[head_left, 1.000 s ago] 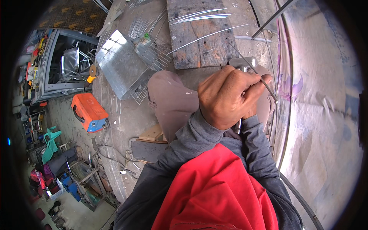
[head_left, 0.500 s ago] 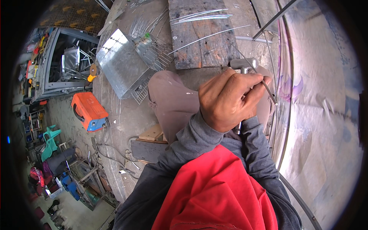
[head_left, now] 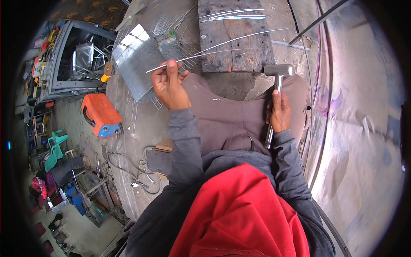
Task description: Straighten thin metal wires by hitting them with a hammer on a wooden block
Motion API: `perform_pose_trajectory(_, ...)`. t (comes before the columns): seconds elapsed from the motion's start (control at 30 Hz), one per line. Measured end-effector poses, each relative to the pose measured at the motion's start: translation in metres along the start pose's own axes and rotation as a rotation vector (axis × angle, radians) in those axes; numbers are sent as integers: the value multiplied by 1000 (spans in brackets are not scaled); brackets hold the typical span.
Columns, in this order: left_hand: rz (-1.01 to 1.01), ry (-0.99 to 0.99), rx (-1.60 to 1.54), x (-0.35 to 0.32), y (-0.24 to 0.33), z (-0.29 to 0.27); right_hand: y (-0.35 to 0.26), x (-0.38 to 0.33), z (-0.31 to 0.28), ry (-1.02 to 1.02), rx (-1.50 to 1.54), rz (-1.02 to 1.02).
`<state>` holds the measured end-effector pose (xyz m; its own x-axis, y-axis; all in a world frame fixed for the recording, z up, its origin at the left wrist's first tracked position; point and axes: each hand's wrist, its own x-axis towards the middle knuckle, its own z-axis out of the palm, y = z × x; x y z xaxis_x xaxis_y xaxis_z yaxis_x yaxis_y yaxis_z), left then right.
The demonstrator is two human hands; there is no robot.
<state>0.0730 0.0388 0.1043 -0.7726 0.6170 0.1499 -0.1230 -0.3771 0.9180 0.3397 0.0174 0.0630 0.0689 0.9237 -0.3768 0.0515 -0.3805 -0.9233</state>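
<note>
Out to the left, my left hand [head_left: 172, 91] is closed in a pinch on a thin metal rod [head_left: 184, 58], close to its near end. The rod slants away to the right, over the scorched wooden board [head_left: 222, 62]. My right hand [head_left: 280, 112], above my right thigh, is wrapped round the handle of a metal hammer [head_left: 278, 70]; its head points away from me. Several more thin rods [head_left: 233, 16] lie on the board. Beyond my left hand, a shiny sheet-metal piece [head_left: 139, 64] rests beside a wire rack [head_left: 188, 51].
An orange and blue box-shaped machine [head_left: 102, 116] with cables stands at the left. Behind it are a grey metal frame [head_left: 64, 53] holding scraps and a yellow-handled tool [head_left: 106, 73]. A green plastic chair [head_left: 55, 150] stands farther left. A pale sheet [head_left: 355, 141] hangs along the right.
My left hand has swung from in front of my right hand out to the left, carrying the rod. My right hand on the hammer has come into full view.
</note>
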Motion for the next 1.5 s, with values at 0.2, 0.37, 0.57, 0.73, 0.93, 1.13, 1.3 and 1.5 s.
perform_pose_trajectory(0.2, -350, 128, -125, 19, -77, -61, 2, 0, 2, 0, -19, -6)
perform_pose_trajectory(0.37, -402, 102, -63, 19, -86, -64, 16, 12, 3, 27, -101, -107)
perform_pose_trajectory(0.57, -452, 83, -74, 28, -90, -68, -40, 6, 34, -17, -273, -211)
perform_pose_trajectory(0.73, -456, 101, -35, 29, -92, -63, -41, 32, 52, 55, -397, -538)
perform_pose_trajectory(0.93, -463, 110, -36, 30, -90, -65, -49, 40, 62, -42, -608, -426)
perform_pose_trajectory(1.13, -462, 96, -34, 28, -88, -63, -47, 40, 66, -35, -564, -459)
perform_pose_trajectory(1.3, -480, 101, -42, 29, -90, -62, -44, 38, 70, -19, -574, -522)
perform_pose_trajectory(1.5, -448, 113, -62, 26, -88, -68, -31, 32, 54, -55, -568, -417)
